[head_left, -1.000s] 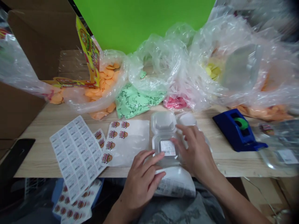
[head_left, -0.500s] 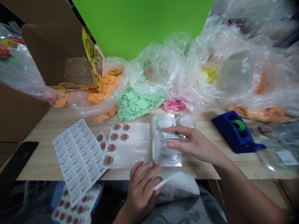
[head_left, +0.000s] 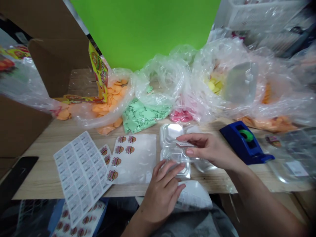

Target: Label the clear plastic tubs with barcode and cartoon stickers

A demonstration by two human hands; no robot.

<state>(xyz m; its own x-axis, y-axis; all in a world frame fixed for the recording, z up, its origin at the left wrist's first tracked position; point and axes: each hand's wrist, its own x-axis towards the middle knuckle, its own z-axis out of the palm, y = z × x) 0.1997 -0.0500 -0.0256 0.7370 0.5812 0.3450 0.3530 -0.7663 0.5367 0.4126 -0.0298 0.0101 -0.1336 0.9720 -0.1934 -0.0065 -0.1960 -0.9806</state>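
A clear plastic clamshell box (head_left: pixel 174 154) with a white barcode label on it lies on the wooden table (head_left: pixel 44 171) in front of me. My right hand (head_left: pixel 209 152) pinches the labelled lid half and holds it lifted off the base. My left hand (head_left: pixel 164 191) rests its fingertips on the near edge of the box's base, fingers stretched. A second clear box (head_left: pixel 172 131) sits just behind.
Sticker sheets (head_left: pixel 81 171) and burger-logo stickers (head_left: pixel 130 158) lie to the left. Plastic bags of orange (head_left: pixel 108 98), green (head_left: pixel 140 115), pink (head_left: pixel 181 116) and yellow (head_left: pixel 212 84) pieces line the back. A blue tape dispenser (head_left: pixel 243 141) stands right. A cardboard box (head_left: pixel 27 98) is left.
My right hand has lifted the labelled lid half up from the base. My left hand drew back to the table edge, then came forward onto the box's near edge.
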